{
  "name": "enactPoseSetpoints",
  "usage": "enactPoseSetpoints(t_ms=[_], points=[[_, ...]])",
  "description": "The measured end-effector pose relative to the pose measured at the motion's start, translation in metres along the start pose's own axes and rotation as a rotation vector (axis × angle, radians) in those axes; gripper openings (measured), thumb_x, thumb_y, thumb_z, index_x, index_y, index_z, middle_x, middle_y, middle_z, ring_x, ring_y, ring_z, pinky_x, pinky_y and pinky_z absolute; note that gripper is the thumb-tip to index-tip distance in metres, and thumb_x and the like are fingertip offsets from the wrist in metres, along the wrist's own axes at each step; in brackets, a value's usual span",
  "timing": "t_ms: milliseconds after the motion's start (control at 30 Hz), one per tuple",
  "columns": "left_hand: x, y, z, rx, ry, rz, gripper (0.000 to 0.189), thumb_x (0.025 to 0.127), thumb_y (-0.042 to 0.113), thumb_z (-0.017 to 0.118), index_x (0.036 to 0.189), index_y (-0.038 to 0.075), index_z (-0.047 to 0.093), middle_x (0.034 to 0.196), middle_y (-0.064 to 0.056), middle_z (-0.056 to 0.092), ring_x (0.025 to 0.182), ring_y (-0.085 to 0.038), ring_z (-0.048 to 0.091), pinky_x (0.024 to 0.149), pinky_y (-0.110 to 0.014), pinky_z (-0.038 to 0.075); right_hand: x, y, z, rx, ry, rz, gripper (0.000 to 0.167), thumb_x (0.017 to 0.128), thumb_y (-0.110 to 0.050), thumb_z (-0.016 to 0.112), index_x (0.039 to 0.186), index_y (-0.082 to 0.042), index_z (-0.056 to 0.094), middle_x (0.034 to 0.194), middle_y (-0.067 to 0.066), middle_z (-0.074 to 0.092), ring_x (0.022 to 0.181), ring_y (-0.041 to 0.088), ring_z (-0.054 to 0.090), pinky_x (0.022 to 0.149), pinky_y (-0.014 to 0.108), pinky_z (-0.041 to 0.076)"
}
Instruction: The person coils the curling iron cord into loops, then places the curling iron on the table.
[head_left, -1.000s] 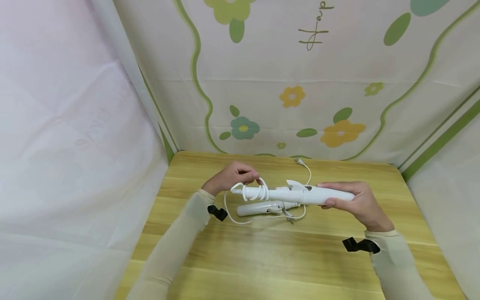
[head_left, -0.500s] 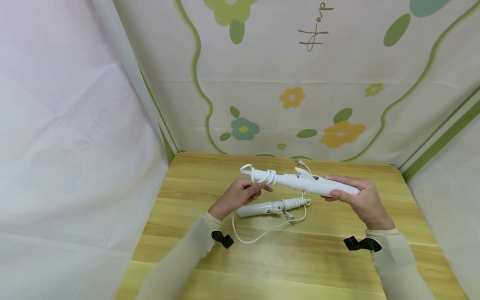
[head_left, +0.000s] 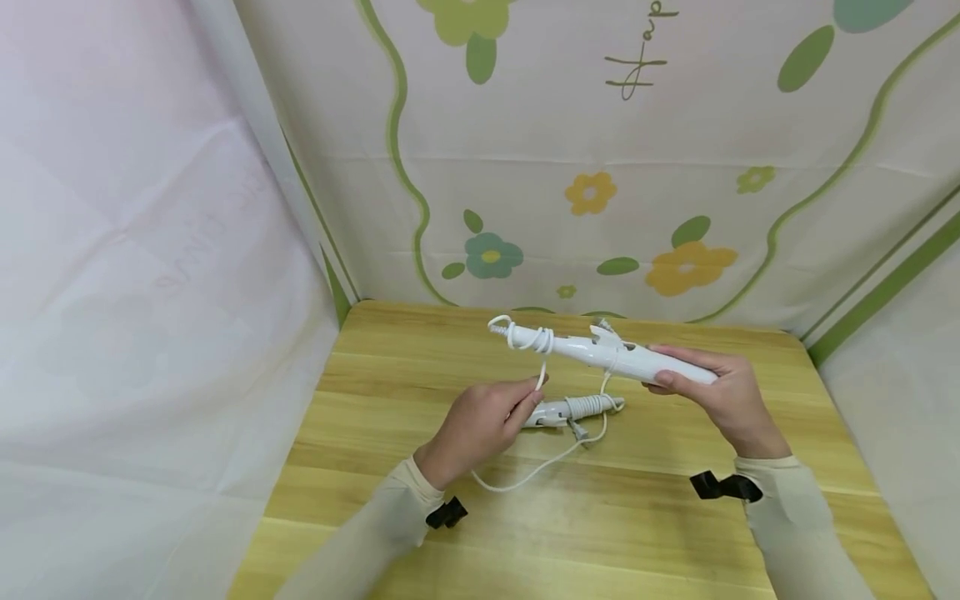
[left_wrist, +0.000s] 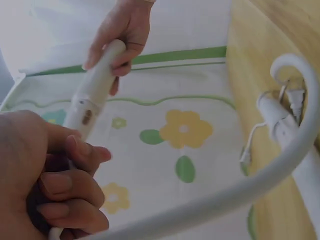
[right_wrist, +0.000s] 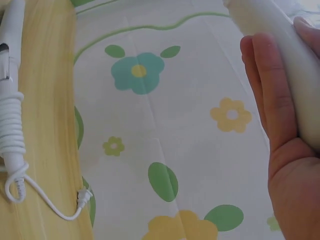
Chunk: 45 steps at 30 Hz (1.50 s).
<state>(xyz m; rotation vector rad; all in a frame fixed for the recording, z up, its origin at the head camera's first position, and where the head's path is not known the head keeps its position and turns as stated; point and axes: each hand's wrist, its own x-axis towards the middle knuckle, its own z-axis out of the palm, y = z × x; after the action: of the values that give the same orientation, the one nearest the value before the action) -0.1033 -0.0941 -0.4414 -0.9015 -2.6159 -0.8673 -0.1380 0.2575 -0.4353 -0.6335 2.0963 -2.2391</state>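
Note:
My right hand (head_left: 738,408) grips the thick barrel of a white curling iron (head_left: 581,350), held tilted above the table with its thinner handle to the left. Part of its white cord (head_left: 541,372) is wound round that handle. My left hand (head_left: 480,421) pinches the cord just below the windings, and a loose length droops from there. Beneath lies a second white curling iron (head_left: 553,413), partly hidden behind my left hand. Its own cord makes a neat coil (right_wrist: 11,125) round its handle in the right wrist view.
The wooden table (head_left: 600,533) ends at a flowered cloth wall (head_left: 525,183). White cloth (head_left: 150,333) also hangs at the left. One plug (head_left: 603,323) lies near the table's back edge, another plug (head_left: 580,432) beside the lying iron.
The held iron has risen and tilted, its handle end going up and away. My left hand has moved from the handle end to below the windings, drawing the cord downward.

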Motion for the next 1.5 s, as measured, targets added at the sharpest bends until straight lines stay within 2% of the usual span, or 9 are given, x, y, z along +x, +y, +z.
enactPoseSetpoints(t_ms=[167,400,600,767,833,967,1067,1233,1500], points=[[0.004,0.01,-0.012,0.142,-0.013,0.05,0.038,0.113,0.026,0.062,0.075,0.021,0.055,0.062,0.014,0.031,0.054,0.002,0.026,0.048,-0.015,0.02,0.001,0.0,0.001,-0.105,-0.002,0.035,0.037,0.094,0.018,0.073,0.131,0.021,0.067,0.122,-0.001,0.082,0.09,0.019,0.084,0.08,0.033,0.065],[0.013,0.018,-0.034,0.143,-0.098,0.023,0.042,0.112,0.029,0.065,0.073,0.021,0.051,0.062,0.013,0.036,0.054,0.001,0.029,0.049,-0.016,0.024,0.0,0.001,0.0,-0.328,0.028,0.078,0.039,0.094,0.008,0.08,0.132,0.01,0.073,0.12,-0.014,0.081,0.088,0.012,0.083,0.077,0.024,0.065],[0.01,0.026,-0.045,-0.22,-0.236,-0.151,0.022,0.114,0.026,0.06,0.113,0.011,0.077,0.063,0.011,0.049,0.047,0.002,0.043,0.047,-0.017,0.037,-0.002,-0.001,-0.005,-0.407,0.1,0.086,0.04,0.094,0.004,0.082,0.134,0.005,0.075,0.119,-0.019,0.08,0.09,0.007,0.082,0.078,0.021,0.063],[-0.002,0.03,-0.037,-0.502,-0.298,-0.278,0.043,0.117,0.024,0.053,0.158,0.01,0.057,0.063,0.006,0.058,0.047,-0.004,0.061,0.047,-0.026,0.054,0.0,0.0,-0.008,-0.26,0.125,0.057,0.041,0.096,0.009,0.078,0.136,0.012,0.07,0.122,-0.011,0.081,0.09,0.012,0.083,0.08,0.025,0.064],[-0.006,0.031,-0.029,-0.456,-0.298,-0.254,0.046,0.118,0.022,0.051,0.161,0.009,0.053,0.066,0.006,0.059,0.049,0.0,0.061,0.049,-0.023,0.053,0.0,0.002,-0.009,-0.187,0.135,0.05,0.041,0.096,0.011,0.076,0.136,0.014,0.068,0.121,-0.007,0.082,0.09,0.013,0.083,0.08,0.027,0.065],[-0.009,0.033,-0.016,-0.14,-0.26,-0.109,0.037,0.117,0.021,0.053,0.15,0.007,0.063,0.067,0.008,0.052,0.051,0.003,0.042,0.046,-0.017,0.035,0.0,0.007,-0.007,-0.118,0.151,0.045,0.04,0.095,0.012,0.076,0.134,0.017,0.068,0.12,-0.001,0.083,0.09,0.016,0.083,0.081,0.031,0.065],[-0.007,0.036,-0.016,0.017,-0.213,-0.041,0.029,0.115,0.021,0.057,0.135,0.008,0.073,0.065,0.008,0.047,0.053,0.0,0.03,0.046,-0.017,0.025,0.0,0.01,-0.004,-0.228,0.161,0.063,0.04,0.095,0.006,0.081,0.133,0.012,0.072,0.119,-0.008,0.082,0.092,0.011,0.083,0.08,0.028,0.065],[0.005,0.033,-0.041,0.035,-0.111,0.011,0.023,0.11,0.021,0.064,0.116,0.008,0.082,0.065,0.01,0.059,0.05,0.006,0.031,0.046,-0.012,0.023,-0.001,0.012,0.001,-0.557,0.119,0.128,0.04,0.095,-0.016,0.088,0.133,-0.011,0.08,0.118,-0.025,0.077,0.094,0.0,0.075,0.072,0.02,0.059],[0.024,0.001,-0.078,0.021,0.016,0.168,0.012,0.106,0.02,0.074,0.103,0.012,0.082,0.063,0.011,0.051,0.055,0.004,0.031,0.053,-0.015,0.026,-0.005,0.002,0.002,-0.556,-0.01,0.188,0.041,0.098,-0.02,0.085,0.138,-0.015,0.078,0.125,-0.02,0.077,0.095,0.008,0.074,0.074,0.026,0.06]])
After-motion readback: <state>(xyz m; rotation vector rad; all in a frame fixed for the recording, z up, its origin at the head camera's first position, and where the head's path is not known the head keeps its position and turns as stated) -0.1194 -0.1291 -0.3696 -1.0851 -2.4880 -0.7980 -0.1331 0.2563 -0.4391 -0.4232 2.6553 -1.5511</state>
